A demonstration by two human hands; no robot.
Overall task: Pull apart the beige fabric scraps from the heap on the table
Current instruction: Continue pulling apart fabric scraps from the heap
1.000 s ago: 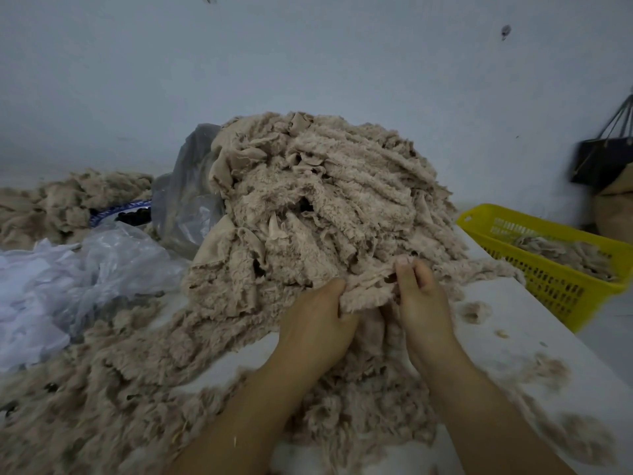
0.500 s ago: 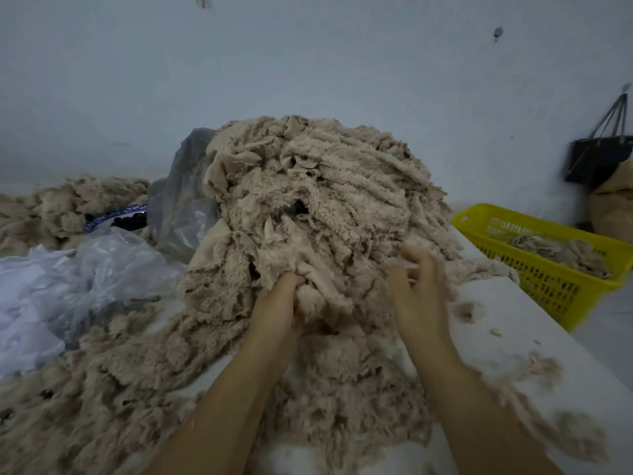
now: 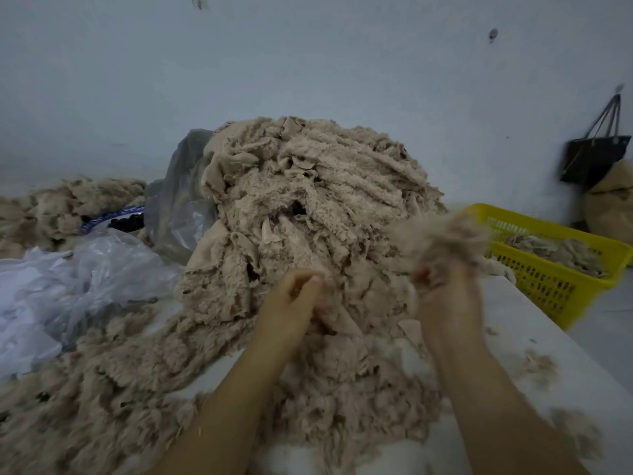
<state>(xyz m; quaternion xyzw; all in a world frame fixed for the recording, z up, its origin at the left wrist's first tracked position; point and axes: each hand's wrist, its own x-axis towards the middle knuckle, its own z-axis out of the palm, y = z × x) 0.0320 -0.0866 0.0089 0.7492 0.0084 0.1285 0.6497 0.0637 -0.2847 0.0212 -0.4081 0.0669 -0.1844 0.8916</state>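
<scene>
Left hand (image 3: 294, 303) sits at 6 o'clock of the heap (image 3: 318, 200), fingers curled and pinching a fold of fleece at the heap's foot. Crumpled clear plastic bags (image 3: 85, 269) lie well off at its 9 o'clock, and a spread of loose scraps (image 3: 85, 389) lies at its 7 o'clock. 0.5 s ago this hand was dug higher into the pile; it has since dropped back toward the person. I judge it is now anchoring the fabric.

The heap itself looks unchanged in shape and remains a tall mound in the middle of the table (image 3: 534, 347).

At 3 o'clock of the left hand, the right hand (image 3: 442, 296) is clenched round a tuft (image 3: 445, 234) of beige scraps and is smeared by motion blur. 1.0 s ago both hands gripped 1 piece together, and 0.5 s ago the right hand hung empty with spread fingers. Now it is raised with the tuft, which looks clear of the heap. That reads as 1 clump pulled apart.

At 3 o'clock of the tuft stands the yellow basket (image 3: 548, 289), already holding some scraps. It is the likely drop point, though the tuft is not yet over it. Most of the heap remains to be separated.
</scene>
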